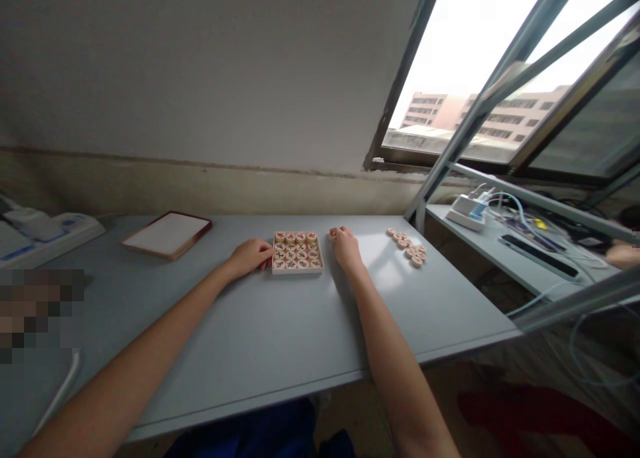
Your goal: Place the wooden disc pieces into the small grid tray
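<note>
A shallow box (298, 270) stands in the middle of the desk with rows of round xiangqi pieces (302, 255) in it. Red characters mark its far row, which sits higher than the dark-marked pieces nearer me. My left hand (251, 257) is at the box's left side, fingers curled and touching its edge. Just right of the box, my right hand (347, 246) pinches a red-marked xiangqi piece (333, 235) low over the desk. Farther right, several loose xiangqi pieces (406, 247) lie face up in a slanting group.
A white panel with a red-brown rim (167, 235) lies on the desk (280, 338) at left. Power strips stand at far left (60, 231) and on the right-hand desk (467, 211), beside cables and a dark phone-like slab (537, 257). A metal post (425, 201) rises at the desk's right back corner.
</note>
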{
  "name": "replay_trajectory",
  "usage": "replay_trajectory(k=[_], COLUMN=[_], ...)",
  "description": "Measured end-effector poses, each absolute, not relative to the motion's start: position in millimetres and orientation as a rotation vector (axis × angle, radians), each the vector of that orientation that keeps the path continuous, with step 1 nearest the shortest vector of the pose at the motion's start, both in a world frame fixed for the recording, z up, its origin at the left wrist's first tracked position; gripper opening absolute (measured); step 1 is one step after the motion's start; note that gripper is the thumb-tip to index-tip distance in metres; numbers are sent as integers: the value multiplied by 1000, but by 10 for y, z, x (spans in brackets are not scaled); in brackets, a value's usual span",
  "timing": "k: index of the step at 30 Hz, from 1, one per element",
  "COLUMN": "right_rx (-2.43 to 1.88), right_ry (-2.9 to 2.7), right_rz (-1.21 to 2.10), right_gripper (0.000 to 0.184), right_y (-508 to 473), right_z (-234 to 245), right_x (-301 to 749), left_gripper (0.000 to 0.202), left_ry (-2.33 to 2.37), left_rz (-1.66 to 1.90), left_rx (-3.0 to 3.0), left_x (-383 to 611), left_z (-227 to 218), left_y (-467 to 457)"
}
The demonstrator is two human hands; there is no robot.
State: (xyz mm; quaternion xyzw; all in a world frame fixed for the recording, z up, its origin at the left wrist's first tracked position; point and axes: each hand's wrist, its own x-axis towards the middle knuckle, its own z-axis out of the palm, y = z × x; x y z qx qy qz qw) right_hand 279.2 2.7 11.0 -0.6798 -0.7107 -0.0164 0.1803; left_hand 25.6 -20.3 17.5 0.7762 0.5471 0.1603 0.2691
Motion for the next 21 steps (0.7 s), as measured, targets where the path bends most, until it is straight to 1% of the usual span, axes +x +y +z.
replay_trajectory(k=[5, 8, 11, 15, 17, 19, 21], right_rx=[-1864, -1796, -1600, -1293, -1190, -1134, -1158], right_ry=[-2006, -1991, -2058, -2263, -2338, -2364, -2343], right_rz=[-35, -198, -315, -171, -89, -54, -88], right_gripper=[27, 24, 21, 22, 27, 34, 34], right_y=[38, 13, -39, -118, -155, -188, -213], right_z=[99, 147, 215, 237, 220, 210, 216], right_x=[2735, 2726, 2628, 2349, 2220, 2143, 2120], left_gripper=[39, 39, 40, 40, 40, 40, 40], left_ry=[1456, 1454, 1456, 1469, 1484, 1492, 1491], left_rz=[442, 447, 454, 459, 463, 466, 465], left_rx=[2092, 2093, 2091, 2107, 2116, 2126, 2134], left_x=[257, 255, 254, 253, 253, 254, 254], left_z=[191, 197, 196, 179, 170, 164, 161], left_y=[-209, -212, -215, -212, -208, -204, -199])
